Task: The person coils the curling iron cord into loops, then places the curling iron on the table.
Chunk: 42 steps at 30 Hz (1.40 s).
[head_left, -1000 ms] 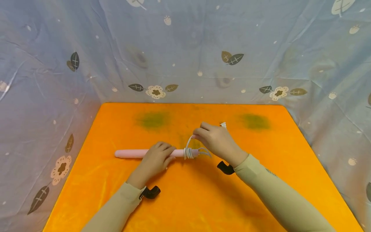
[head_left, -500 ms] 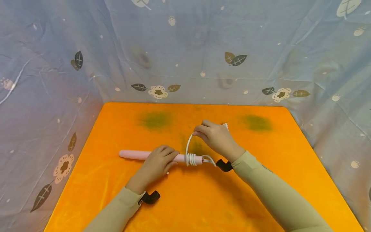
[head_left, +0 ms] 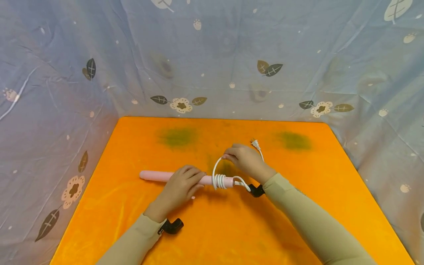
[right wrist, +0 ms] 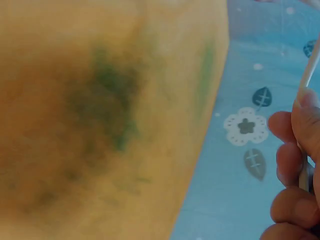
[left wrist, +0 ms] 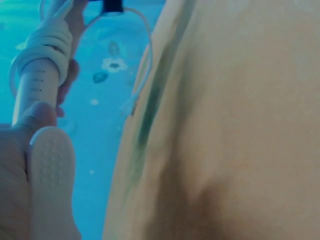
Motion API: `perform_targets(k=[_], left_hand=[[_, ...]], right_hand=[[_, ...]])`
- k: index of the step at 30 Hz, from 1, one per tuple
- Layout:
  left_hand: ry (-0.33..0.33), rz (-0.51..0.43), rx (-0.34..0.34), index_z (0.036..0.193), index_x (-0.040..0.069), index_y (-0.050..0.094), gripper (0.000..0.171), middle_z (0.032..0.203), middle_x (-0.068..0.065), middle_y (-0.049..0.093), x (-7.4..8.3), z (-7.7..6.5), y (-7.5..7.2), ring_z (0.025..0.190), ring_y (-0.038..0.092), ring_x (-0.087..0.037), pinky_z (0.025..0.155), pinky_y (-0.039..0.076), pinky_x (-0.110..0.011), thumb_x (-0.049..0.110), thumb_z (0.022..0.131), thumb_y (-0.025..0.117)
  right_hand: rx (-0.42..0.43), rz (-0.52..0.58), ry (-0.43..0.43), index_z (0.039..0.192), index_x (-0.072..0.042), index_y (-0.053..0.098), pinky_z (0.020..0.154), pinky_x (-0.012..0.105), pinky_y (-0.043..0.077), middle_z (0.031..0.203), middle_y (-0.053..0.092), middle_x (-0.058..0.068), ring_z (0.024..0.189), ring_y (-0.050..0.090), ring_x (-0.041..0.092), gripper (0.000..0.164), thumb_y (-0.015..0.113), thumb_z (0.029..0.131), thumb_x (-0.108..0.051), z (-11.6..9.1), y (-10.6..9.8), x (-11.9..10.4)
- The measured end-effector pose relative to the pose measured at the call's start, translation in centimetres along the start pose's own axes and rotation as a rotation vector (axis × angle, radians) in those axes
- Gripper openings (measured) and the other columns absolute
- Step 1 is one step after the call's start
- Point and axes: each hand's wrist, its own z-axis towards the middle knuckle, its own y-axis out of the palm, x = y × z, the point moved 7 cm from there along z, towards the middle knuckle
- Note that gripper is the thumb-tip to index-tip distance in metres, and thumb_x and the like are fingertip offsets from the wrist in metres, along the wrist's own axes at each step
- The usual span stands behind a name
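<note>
A pink curling iron [head_left: 155, 176] lies crosswise in the head view, its cord end to the right. My left hand [head_left: 182, 187] grips its handle from above. The lever [left wrist: 52, 170], covered in raised dots, shows beside that hand in the left wrist view. White cord coils [head_left: 219, 181] wrap the handle near its right end. My right hand [head_left: 248, 162] pinches the white cord [right wrist: 310, 65] between thumb and fingers, above and right of the coils. An arc of cord rises from the coils to those fingers. The cord's plug [head_left: 255, 144] is beyond the right hand.
An orange cloth-covered table [head_left: 212, 235] lies beneath, with two greenish patches near its far edge. A patterned grey-blue curtain [head_left: 212, 55] stands behind and along both sides. Black wrist mounts [head_left: 173, 226] stick out below the hands.
My right hand rose slightly with the cord, then came down a little. The plug and a stretch of cord behind it now show more fully. My left hand keeps its grip on the curling iron.
</note>
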Motion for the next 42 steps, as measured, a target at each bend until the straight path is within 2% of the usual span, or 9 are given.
perform_targets(k=[4,8,15,18,22,26,29,36,42], left_hand=[[-0.048,-0.028,0.027,0.120,0.007,0.067,0.036,0.112,-0.005,0.064,-0.4,0.2,-0.6,0.106,0.055,-0.025,0.094,0.046,-0.039,0.024,0.088,0.072],[-0.072,-0.033,0.033,0.120,0.008,0.067,0.035,0.112,-0.004,0.064,-0.6,0.6,-0.9,0.107,0.054,-0.025,0.095,0.045,-0.039,0.026,0.090,0.069],[0.019,-0.053,0.067,0.117,0.007,0.067,0.033,0.108,-0.005,0.064,0.6,1.4,-0.8,0.103,0.056,-0.026,0.091,0.048,-0.040,0.026,0.090,0.070],[0.027,-0.057,0.074,0.117,0.006,0.067,0.034,0.108,-0.006,0.064,0.8,1.6,-0.7,0.103,0.057,-0.026,0.091,0.048,-0.040,0.026,0.089,0.070],[-0.004,-0.049,0.078,0.117,0.006,0.068,0.035,0.109,-0.006,0.065,0.5,1.5,-0.7,0.103,0.057,-0.027,0.091,0.048,-0.041,0.025,0.088,0.072],[-0.025,-0.039,0.079,0.118,0.005,0.068,0.036,0.109,-0.007,0.065,0.2,1.3,-0.9,0.104,0.057,-0.029,0.092,0.048,-0.042,0.024,0.088,0.072],[-0.025,-0.039,0.085,0.118,0.004,0.067,0.037,0.109,-0.008,0.065,0.1,1.3,-1.0,0.103,0.057,-0.029,0.092,0.047,-0.042,0.026,0.089,0.071],[-0.029,-0.046,0.087,0.118,0.005,0.067,0.035,0.110,-0.007,0.064,0.1,1.4,-1.1,0.104,0.056,-0.029,0.093,0.047,-0.041,0.029,0.092,0.067],[-0.063,-0.041,0.132,0.117,0.004,0.068,0.037,0.109,-0.008,0.064,-0.5,1.5,-2.1,0.103,0.056,-0.030,0.092,0.047,-0.043,0.024,0.086,0.074]], right_hand=[[-0.054,0.051,0.064,0.093,-0.016,0.074,0.062,0.025,0.046,0.077,0.058,-0.008,0.065,0.051,0.007,0.015,0.064,0.094,-0.026,-0.1,1.0,0.8],[-0.033,0.070,0.098,0.094,-0.014,0.074,0.062,0.026,0.047,0.077,0.060,-0.009,0.064,0.052,0.007,0.014,0.065,0.094,-0.024,-0.1,1.1,1.2],[-0.010,0.070,0.051,0.093,-0.014,0.074,0.061,0.027,0.047,0.078,0.061,-0.007,0.064,0.052,0.008,0.016,0.064,0.094,-0.026,0.4,1.2,0.8],[-0.019,0.101,0.068,0.094,-0.014,0.074,0.066,0.028,0.049,0.083,0.064,-0.006,0.070,0.057,0.009,0.018,0.062,0.095,-0.027,0.3,1.3,1.3],[0.013,0.145,0.118,0.098,-0.012,0.075,0.071,0.030,0.051,0.091,0.069,-0.004,0.078,0.061,0.010,0.021,0.061,0.096,-0.029,-0.2,0.2,2.5],[0.073,0.160,0.107,0.099,-0.012,0.074,0.066,0.032,0.048,0.089,0.067,-0.002,0.071,0.056,0.012,0.021,0.061,0.096,-0.029,-0.5,-1.4,3.1],[0.056,0.157,0.106,0.098,-0.017,0.074,0.066,0.033,0.047,0.088,0.065,-0.004,0.071,0.054,0.012,0.020,0.060,0.096,-0.032,-0.5,-1.7,3.3],[-0.111,0.233,0.188,0.098,-0.017,0.074,0.075,0.033,0.052,0.095,0.070,-0.002,0.084,0.064,0.013,0.022,0.058,0.097,-0.032,-0.8,1.2,3.9],[-0.082,0.223,0.120,0.094,-0.009,0.071,0.070,0.032,0.052,0.087,0.068,0.000,0.077,0.062,0.015,0.010,0.061,0.094,-0.009,-2.4,3.2,2.1]])
